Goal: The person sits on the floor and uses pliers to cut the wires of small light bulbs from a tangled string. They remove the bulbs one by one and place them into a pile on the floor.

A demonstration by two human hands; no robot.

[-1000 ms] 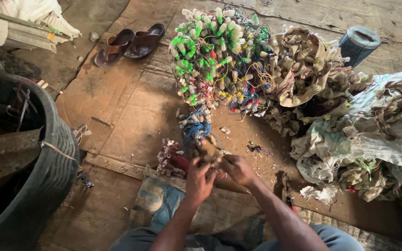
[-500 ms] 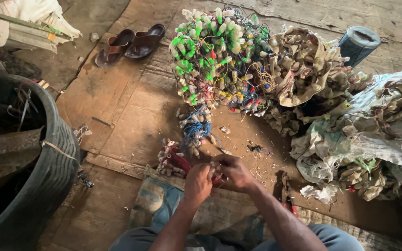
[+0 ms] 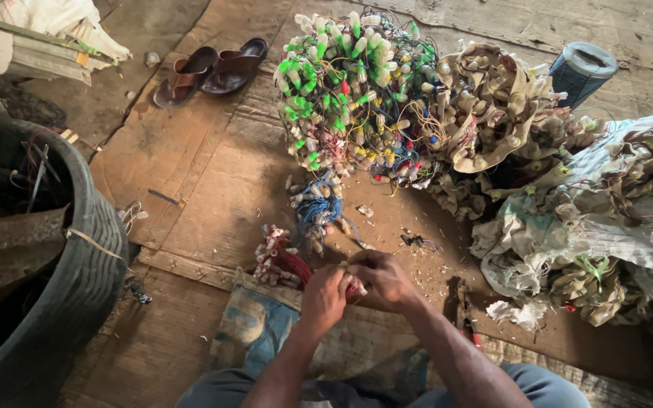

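Observation:
My left hand point(image 3: 323, 296) and my right hand point(image 3: 382, 278) meet low over the floor, both closed on a small bundle of red-wired lamp pieces point(image 3: 285, 263) that trails to the left of the hands. Just beyond lies a blue-wired bundle point(image 3: 317, 208). A large heap of green, white and red wired lamp pieces point(image 3: 349, 98) sits farther off. What lies between my fingers is mostly hidden.
Crumpled sacks full of more lamp pieces point(image 3: 591, 219) spread to the right. A dark round tub point(image 3: 77, 287) stands at left. Brown sandals point(image 3: 209, 69) lie at the far left, a dark roll point(image 3: 582, 69) at the far right. Pliers point(image 3: 465, 313) lie beside my right forearm. Cardboard sheets point(image 3: 190, 174) cover the floor.
My hands have drawn back from the blue-wired bundle toward me and now work the red-wired bundle.

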